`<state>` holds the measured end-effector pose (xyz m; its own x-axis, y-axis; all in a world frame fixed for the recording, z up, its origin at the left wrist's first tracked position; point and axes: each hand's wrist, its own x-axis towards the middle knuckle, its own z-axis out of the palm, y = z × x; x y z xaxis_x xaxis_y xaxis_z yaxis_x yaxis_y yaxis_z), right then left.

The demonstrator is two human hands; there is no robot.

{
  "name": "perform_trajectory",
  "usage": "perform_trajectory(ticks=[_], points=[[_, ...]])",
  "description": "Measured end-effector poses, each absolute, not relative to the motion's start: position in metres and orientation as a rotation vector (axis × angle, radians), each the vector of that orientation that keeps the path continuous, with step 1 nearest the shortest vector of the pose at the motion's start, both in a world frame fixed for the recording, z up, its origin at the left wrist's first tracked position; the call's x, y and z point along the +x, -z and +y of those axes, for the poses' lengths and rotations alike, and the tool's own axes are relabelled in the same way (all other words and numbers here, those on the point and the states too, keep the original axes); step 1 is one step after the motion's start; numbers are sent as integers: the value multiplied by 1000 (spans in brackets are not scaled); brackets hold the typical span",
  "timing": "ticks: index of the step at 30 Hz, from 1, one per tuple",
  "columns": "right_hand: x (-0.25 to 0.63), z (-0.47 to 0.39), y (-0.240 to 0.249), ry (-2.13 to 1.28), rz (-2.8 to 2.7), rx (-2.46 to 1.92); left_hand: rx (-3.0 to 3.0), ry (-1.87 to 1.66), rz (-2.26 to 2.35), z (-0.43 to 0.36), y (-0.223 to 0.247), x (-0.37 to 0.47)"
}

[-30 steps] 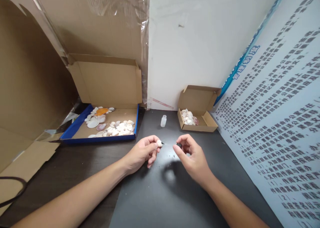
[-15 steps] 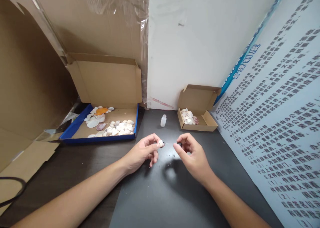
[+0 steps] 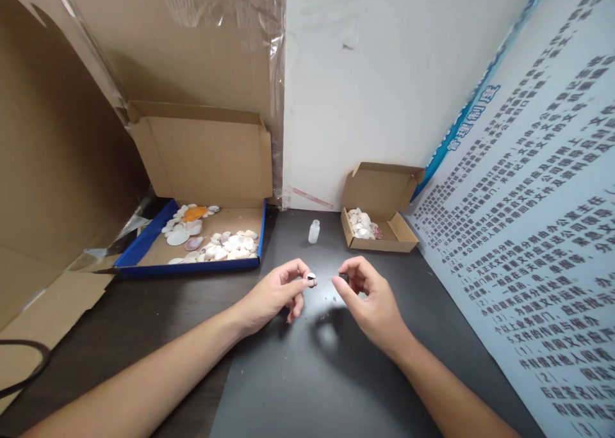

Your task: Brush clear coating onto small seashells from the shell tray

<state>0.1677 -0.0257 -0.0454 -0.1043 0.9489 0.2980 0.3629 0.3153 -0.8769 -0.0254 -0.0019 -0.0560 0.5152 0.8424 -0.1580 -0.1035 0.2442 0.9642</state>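
Observation:
Between the thumb and fingers of my left hand (image 3: pixel 283 291) is a small whitish shell (image 3: pixel 312 276) with a dark part showing along it. My right hand (image 3: pixel 368 297) pinches a small black block-like piece (image 3: pixel 343 276), partly hidden by the fingers. The two hands face each other a short way apart above the dark mat, and the held pieces do not touch. Beyond them, a small clear bottle (image 3: pixel 314 232) with whitish contents stands upright without a cap. A few tiny crumbs (image 3: pixel 335 299) lie on the mat below my right hand.
At the left, an open blue-edged cardboard box (image 3: pixel 192 268) contains many shells, one orange (image 3: pixel 195 214). A smaller open carton (image 3: pixel 384 244) with shells (image 3: pixel 362 225) stands at the back right. Cardboard and a white panel (image 3: pixel 327 105) rise behind; a printed board (image 3: pixel 519 233) leans along the right.
The shell has turned in my left fingers, so its dark part now shows differently. My right hand has barely moved, still pinching the black piece.

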Motion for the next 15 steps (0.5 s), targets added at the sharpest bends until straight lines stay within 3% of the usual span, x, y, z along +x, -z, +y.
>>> perform_trajectory(ticks=[15], points=[[168, -27, 46, -693, -1716, -1211, 1217, -751, 808, -3, 58, -25]])
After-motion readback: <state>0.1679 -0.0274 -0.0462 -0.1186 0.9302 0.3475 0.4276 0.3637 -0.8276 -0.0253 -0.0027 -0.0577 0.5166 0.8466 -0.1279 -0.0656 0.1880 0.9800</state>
